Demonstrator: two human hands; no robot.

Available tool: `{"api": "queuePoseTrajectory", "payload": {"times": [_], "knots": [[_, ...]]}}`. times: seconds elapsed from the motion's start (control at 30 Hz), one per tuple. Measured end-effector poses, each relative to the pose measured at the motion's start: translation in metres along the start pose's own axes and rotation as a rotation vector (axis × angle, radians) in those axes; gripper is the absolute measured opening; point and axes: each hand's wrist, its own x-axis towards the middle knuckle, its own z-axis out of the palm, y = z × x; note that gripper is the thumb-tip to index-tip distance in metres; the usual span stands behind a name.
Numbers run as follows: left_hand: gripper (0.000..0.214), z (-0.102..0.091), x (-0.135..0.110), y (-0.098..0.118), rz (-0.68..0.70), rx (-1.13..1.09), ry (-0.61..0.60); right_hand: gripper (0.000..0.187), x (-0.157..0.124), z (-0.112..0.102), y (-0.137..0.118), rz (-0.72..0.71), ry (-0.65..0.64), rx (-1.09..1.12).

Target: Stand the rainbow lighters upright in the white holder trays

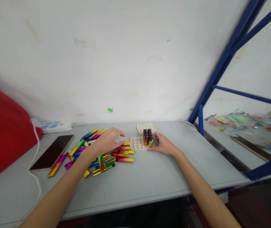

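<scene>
Left hand (107, 141) above right end of loose lighters (123, 154), fingers spread and curved, no grip visible. Right hand (165, 145) curves round right side of upright lighters (145, 139) in white tray (135, 143); can't tell if fingers grip. Second tray (143, 128) behind. Grey counter (154, 180) stretches to front edge and blue frame (223, 60); scuffed white wall (135, 63) behind.

a pale dimpled tray (136, 144) lies flat, right of centre in the lower half of the frame; black-topped upright lighters (145, 140) cluster at its right side. glossy multicoloured lighters (102, 164) lie jumbled, lower left of centre.
</scene>
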Motion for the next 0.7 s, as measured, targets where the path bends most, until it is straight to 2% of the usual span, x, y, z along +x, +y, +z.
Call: {"api": "queuePoseTrajectory", "payload": {"times": [0.1, 0.2, 0.33, 0.4, 0.47, 0.57, 0.63, 0.7], "knots": [[0.031, 0.001, -0.009, -0.021, -0.020, 0.023, -0.069, 0.059, -0.001, -0.001, -0.001, 0.004, -0.001, -0.015], [0.031, 0.008, -0.012, -0.028, -0.018, -0.045, -0.102, 0.059, -0.002, -0.001, -0.001, 0.003, -0.006, -0.029], [0.029, 0.003, -0.011, -0.020, -0.073, -0.231, 0.038, 0.061, -0.003, 0.000, 0.002, 0.016, -0.016, -0.032], [0.032, -0.005, -0.009, -0.012, -0.134, -0.453, 0.123, 0.063, -0.003, 0.001, 0.004, 0.032, -0.020, -0.029], [0.034, -0.010, -0.006, -0.002, -0.207, -0.769, 0.194, 0.064, -0.002, 0.001, 0.004, 0.037, -0.027, -0.031], [0.034, -0.008, -0.002, 0.018, -0.313, -1.259, 0.274, 0.063, -0.002, 0.001, 0.004, 0.031, -0.025, -0.038], [0.035, -0.001, 0.001, 0.033, -0.361, -1.466, 0.241, 0.062, -0.002, 0.001, 0.003, 0.030, -0.018, -0.037], [0.034, 0.006, 0.003, 0.047, -0.394, -1.571, 0.137, 0.062, -0.002, 0.001, 0.001, 0.029, -0.018, -0.033]]}}
